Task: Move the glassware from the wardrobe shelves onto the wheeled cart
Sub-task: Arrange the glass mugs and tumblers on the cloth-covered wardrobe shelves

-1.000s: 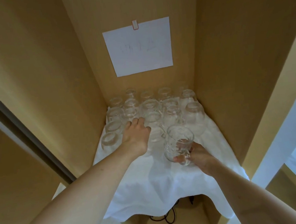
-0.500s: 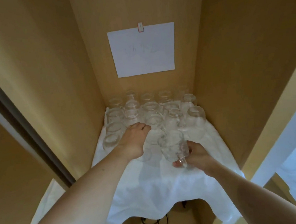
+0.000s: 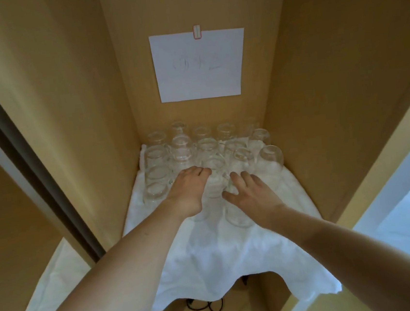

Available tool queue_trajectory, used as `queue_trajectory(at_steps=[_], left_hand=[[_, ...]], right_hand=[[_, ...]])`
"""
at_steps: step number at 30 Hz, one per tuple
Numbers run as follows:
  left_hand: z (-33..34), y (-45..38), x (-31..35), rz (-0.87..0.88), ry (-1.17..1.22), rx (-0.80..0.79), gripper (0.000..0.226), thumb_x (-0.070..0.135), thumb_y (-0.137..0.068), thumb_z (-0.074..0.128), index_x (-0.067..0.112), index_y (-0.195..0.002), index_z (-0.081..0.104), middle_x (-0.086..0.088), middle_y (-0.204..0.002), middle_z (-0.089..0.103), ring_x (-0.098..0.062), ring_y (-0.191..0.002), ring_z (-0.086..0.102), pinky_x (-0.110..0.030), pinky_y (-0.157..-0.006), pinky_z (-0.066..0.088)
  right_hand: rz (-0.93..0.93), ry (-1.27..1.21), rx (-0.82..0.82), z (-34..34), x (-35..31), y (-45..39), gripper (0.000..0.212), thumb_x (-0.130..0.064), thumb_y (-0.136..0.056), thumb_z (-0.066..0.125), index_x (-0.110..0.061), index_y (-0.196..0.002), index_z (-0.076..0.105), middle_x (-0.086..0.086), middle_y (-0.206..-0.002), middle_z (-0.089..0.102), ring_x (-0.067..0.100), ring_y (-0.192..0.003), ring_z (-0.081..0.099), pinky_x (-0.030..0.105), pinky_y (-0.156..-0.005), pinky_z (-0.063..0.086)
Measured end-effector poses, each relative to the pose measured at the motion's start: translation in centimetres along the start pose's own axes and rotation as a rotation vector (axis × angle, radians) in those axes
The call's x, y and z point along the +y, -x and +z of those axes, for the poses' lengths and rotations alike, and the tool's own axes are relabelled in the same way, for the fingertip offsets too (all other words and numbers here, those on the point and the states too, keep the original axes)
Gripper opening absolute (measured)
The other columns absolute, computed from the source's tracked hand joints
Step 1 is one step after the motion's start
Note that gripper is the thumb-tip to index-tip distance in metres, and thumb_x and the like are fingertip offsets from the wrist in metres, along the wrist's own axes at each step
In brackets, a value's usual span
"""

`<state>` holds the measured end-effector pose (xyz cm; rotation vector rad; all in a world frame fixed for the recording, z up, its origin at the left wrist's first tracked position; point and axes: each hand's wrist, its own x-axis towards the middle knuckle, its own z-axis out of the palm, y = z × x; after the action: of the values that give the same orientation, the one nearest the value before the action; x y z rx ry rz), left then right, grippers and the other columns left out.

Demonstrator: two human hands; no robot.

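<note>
Several clear glasses and mugs [image 3: 208,145] stand upside down in rows on a white cloth [image 3: 209,251] on the wardrobe shelf. My left hand [image 3: 190,192] lies over a front-row glass [image 3: 213,179], with its fingers curled down around it. My right hand [image 3: 251,193] hovers with fingers spread just above a glass mug [image 3: 238,216] that stands on the cloth below the palm. Its fingertips point at a round glass [image 3: 241,161] behind. The cart is out of view.
Wooden side walls [image 3: 318,92] close in the shelf on both sides. A white paper sheet [image 3: 199,64] hangs on the back panel. The cloth drapes over the front edge, and black cables [image 3: 204,304] lie below it. A dark door edge [image 3: 21,154] runs at the left.
My right hand has lowered the mug it was holding onto the cloth, let go and spread its fingers forward. My left hand has stayed on the front glasses.
</note>
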<state>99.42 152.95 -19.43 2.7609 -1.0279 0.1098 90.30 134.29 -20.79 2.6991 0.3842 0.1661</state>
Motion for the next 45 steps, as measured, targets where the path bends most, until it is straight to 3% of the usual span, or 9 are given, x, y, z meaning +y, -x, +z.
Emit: queue_trajectory(at_steps=[4,8,12,17,25,29,35,41,45], left_hand=[[0.4,-0.1,-0.4,0.011,0.027,0.029,0.091,-0.007,-0.067,0.071,0.019,-0.148,0.039,-0.004,-0.145,0.047,-0.024,-0.136,0.041,-0.026,-0.109,0.028],[0.5,-0.2,-0.6,0.023,0.032,0.023,0.089,-0.008,-0.066,0.072,0.019,-0.146,0.042,-0.004,-0.142,0.049,-0.023,-0.134,0.043,-0.026,-0.108,0.029],[0.4,-0.3,-0.7,0.034,0.044,0.03,0.083,-0.009,-0.065,0.071,0.018,-0.139,0.047,-0.003,-0.14,0.051,-0.023,-0.131,0.045,-0.024,-0.102,0.032],[0.2,-0.3,-1.0,0.044,0.083,0.018,0.074,-0.012,-0.064,0.066,0.017,-0.129,0.051,0.0,-0.132,0.053,-0.021,-0.125,0.046,-0.018,-0.089,0.029],[0.5,-0.4,-1.1,0.043,0.1,0.038,0.076,-0.013,-0.065,0.067,0.018,-0.133,0.05,-0.001,-0.136,0.05,-0.02,-0.128,0.044,-0.017,-0.093,0.029],[0.5,-0.5,-0.8,0.033,0.084,0.037,0.076,-0.012,-0.067,0.067,0.017,-0.135,0.049,-0.001,-0.138,0.049,-0.02,-0.13,0.043,-0.022,-0.104,0.034],[0.5,-0.2,-0.7,0.035,0.047,0.018,0.082,-0.014,-0.066,0.067,0.017,-0.139,0.047,0.0,-0.143,0.044,-0.02,-0.135,0.04,-0.022,-0.111,0.027],[0.6,0.4,-0.3,0.014,-0.156,-0.008,0.094,-0.011,-0.074,0.067,0.018,-0.155,0.029,-0.003,-0.168,0.013,-0.023,-0.156,0.002,-0.035,-0.125,-0.003],[0.8,1.1,1.1,-0.172,-0.213,0.024,0.099,0.002,-0.078,0.073,0.024,-0.158,0.021,-0.003,-0.17,0.003,-0.025,-0.156,-0.006,-0.042,-0.125,0.001]], right_hand=[[0.001,0.013,-0.025,1.5,-1.7,1.1,0.099,-0.018,-0.068,0.078,-0.031,-0.153,0.028,0.021,-0.156,0.015,0.048,-0.137,0.023,0.064,-0.115,0.024],[0.167,-0.378,-0.065,1.8,-1.1,2.1,0.117,-0.021,-0.074,0.079,-0.048,-0.155,0.0,0.011,-0.163,-0.01,0.04,-0.151,-0.006,0.054,-0.122,0.019],[0.289,-0.541,-0.071,1.3,-1.1,1.0,0.121,-0.02,-0.077,0.085,-0.042,-0.158,-0.003,0.006,-0.164,-0.001,0.033,-0.15,0.007,0.04,-0.113,0.041],[0.295,-0.529,-0.018,1.2,-2.1,-0.9,0.11,-0.018,-0.074,0.088,-0.021,-0.157,0.014,0.005,-0.164,0.007,0.029,-0.148,0.011,0.036,-0.114,0.039],[0.313,-0.583,0.052,2.4,-2.6,-1.2,0.111,-0.017,-0.07,0.09,-0.022,-0.155,0.02,0.004,-0.164,0.011,0.027,-0.149,0.01,0.036,-0.114,0.037],[0.294,-0.574,0.082,2.5,-2.8,-2.0,0.108,-0.013,-0.071,0.089,-0.021,-0.155,0.021,0.006,-0.164,0.011,0.029,-0.149,0.013,0.034,-0.11,0.041],[0.262,-0.575,0.142,3.2,-2.5,-2.2,0.107,-0.008,-0.07,0.088,-0.02,-0.154,0.023,0.009,-0.163,0.015,0.03,-0.148,0.019,0.033,-0.109,0.045],[0.235,-0.594,0.147,4.7,-2.5,-1.5,0.111,-0.016,-0.078,0.084,-0.022,-0.157,0.008,0.009,-0.165,0.002,0.033,-0.152,0.007,0.036,-0.118,0.034],[0.189,-0.569,0.148,5.0,-1.9,-1.0,0.115,-0.023,-0.075,0.086,-0.021,-0.156,0.004,0.009,-0.164,0.0,0.034,-0.151,0.008,0.037,-0.116,0.038]])
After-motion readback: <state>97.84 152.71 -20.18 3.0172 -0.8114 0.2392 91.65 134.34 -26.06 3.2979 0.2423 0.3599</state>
